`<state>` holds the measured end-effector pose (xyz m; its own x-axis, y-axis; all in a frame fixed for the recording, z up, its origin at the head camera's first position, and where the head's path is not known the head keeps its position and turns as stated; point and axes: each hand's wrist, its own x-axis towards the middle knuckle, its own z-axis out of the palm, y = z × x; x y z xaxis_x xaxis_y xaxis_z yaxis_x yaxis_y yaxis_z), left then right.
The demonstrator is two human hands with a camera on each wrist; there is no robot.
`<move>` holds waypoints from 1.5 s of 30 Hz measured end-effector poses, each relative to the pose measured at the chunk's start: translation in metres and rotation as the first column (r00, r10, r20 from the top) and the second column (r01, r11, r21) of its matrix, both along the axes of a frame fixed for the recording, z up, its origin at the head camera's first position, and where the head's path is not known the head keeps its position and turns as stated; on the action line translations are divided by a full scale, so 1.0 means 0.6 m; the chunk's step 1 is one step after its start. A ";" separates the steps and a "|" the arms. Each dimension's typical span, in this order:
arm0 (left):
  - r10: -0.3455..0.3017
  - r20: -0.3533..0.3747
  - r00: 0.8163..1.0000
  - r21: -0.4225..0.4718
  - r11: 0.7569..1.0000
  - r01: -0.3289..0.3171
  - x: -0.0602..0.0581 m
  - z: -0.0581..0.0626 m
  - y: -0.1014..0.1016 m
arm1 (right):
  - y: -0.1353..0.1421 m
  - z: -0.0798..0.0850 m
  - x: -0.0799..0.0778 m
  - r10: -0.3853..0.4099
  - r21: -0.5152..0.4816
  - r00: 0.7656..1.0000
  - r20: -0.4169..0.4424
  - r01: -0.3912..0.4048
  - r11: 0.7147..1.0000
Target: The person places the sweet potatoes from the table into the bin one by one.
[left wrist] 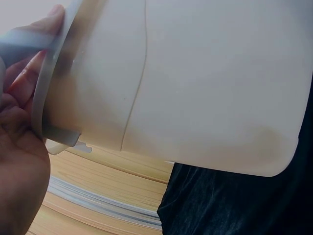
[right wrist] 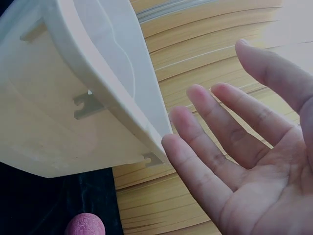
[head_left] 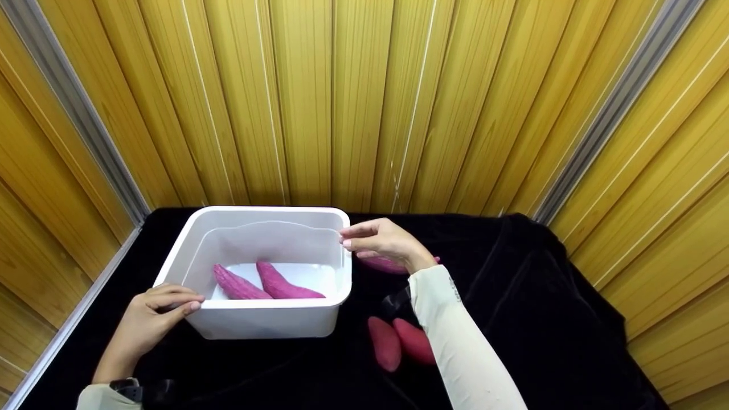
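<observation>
A white plastic bin (head_left: 267,319) stands on the black cloth, with two purple-skinned sweet potatoes (head_left: 287,283) lying on its floor. My left hand (head_left: 149,316) grips the bin's near-left corner, thumb over the rim; the left wrist view shows fingers (left wrist: 29,78) tucked behind that rim. Beside the right rim hovers my right hand (head_left: 387,242), its palm bare and its fingers (right wrist: 215,127) spread in the right wrist view. Under that hand lies another purple sweet potato (head_left: 383,263), partly hidden by it. Two redder sweet potatoes (head_left: 385,344) lie closer to me, one partly covered by my right sleeve.
Black cloth (head_left: 512,296) covers the table, with folds on the right side. Yellow wood-patterned panels (head_left: 359,114) close off the back and both sides, joined by grey metal corner strips (head_left: 615,108). The bin's back rim is close to the rear panel.
</observation>
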<state>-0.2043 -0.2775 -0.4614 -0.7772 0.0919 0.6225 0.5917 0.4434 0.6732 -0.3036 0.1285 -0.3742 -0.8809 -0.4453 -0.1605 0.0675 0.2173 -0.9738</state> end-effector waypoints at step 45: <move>-0.020 -0.012 1.000 0.012 1.000 0.020 0.000 -0.005 -0.006 | 0.144 -0.100 0.050 -0.053 0.035 0.998 -0.020 0.054 0.998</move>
<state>-0.2045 -0.2813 -0.4641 -0.7676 0.0999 0.6331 0.6086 0.4232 0.6711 -0.2738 0.2148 -0.4344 -0.9065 -0.3916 -0.1579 0.0614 0.2478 -0.9669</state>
